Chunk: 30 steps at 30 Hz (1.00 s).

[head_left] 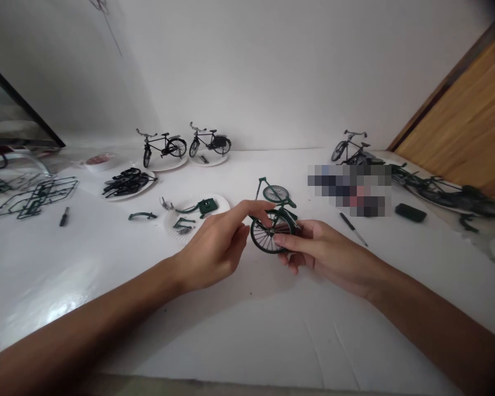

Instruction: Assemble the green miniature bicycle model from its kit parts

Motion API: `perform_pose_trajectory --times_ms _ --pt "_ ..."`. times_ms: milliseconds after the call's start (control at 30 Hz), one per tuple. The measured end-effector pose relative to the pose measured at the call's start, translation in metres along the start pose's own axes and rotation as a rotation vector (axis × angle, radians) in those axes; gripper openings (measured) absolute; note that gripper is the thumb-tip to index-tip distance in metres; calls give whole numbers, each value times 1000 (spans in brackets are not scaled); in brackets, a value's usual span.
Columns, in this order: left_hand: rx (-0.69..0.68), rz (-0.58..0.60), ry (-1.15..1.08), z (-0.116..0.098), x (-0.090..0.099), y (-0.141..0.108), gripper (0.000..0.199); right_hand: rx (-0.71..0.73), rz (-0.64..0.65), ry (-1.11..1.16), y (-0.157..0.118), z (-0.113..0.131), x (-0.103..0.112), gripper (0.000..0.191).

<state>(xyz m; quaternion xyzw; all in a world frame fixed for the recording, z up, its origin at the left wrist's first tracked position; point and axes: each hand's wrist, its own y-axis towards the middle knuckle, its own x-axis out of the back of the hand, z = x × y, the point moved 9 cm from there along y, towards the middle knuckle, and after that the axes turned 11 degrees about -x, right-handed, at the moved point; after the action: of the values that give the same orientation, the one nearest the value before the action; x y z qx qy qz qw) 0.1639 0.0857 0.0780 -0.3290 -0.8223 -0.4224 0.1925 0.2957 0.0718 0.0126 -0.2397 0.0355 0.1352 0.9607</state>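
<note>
A small green model bicycle (273, 233) is held up above the white table, its spoked wheel facing me and a second wheel farther back. My right hand (325, 253) grips it from the right, thumb against the near wheel's hub and fingers behind. My left hand (216, 247) is closed at its left side, with the index finger reaching over the near wheel to the frame; the contact of its other fingers is partly hidden. Just beyond my left hand is a paper plate (169, 228) bearing green and silver bicycle parts. A curved green piece (142, 216) lies beside that plate.
Finished-looking black model bicycles (165, 147) stand at the back on plates. Black parts fill another plate (150, 186); green part frames (37, 195) and a small screwdriver (64, 216) lie left. Rightward are a pen-like tool (353, 229), a green block (410, 213) and several green bicycles (441, 190).
</note>
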Motion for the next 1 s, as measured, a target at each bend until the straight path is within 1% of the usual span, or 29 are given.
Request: perform_pose_trajectory --times_ms 67,133,167,300,367,467,500,533,600,667,733,800,833,933,1000 --pt "-32 69 -21 -3 -6 0 55 1 7 5 0 0 0 19" --pt "-60 104 -33 -6 -10 0 57 1 21 5 0 1 -2 18" --pt "-56 95 -32 -6 -10 0 56 5 21 3 0 2 -3 18" --pt "23 -21 36 -1 0 -1 48 20 -19 -10 -1 5 -1 18" --pt "27 0 53 -2 -1 -1 50 23 -29 -13 -1 5 0 18" --pt "6 104 17 -7 -11 -1 53 24 5 -14 0 3 -4 18" --pt "0 118 12 -9 -13 -1 53 25 16 -16 1 2 -5 19" --pt "0 106 17 -9 -12 -1 52 25 19 -17 1 2 -5 19" --pt "13 38 43 -8 -5 -1 49 19 -4 -14 1 1 -3 19" --pt "31 -3 60 -5 -2 -1 50 13 -29 -13 1 0 -1 18" --pt "37 48 34 -4 -7 -2 52 19 -14 -14 1 0 -3 18" --pt "34 108 -5 -5 -13 -2 49 29 21 -20 1 1 -6 18" --pt "37 105 -12 -6 -13 -2 47 30 26 -23 1 1 -6 18" --pt "70 22 10 -3 -5 -2 44 10 -4 -31 2 -2 -4 18" --pt "75 40 -11 -1 -6 -2 47 7 0 -23 2 -2 -5 17"
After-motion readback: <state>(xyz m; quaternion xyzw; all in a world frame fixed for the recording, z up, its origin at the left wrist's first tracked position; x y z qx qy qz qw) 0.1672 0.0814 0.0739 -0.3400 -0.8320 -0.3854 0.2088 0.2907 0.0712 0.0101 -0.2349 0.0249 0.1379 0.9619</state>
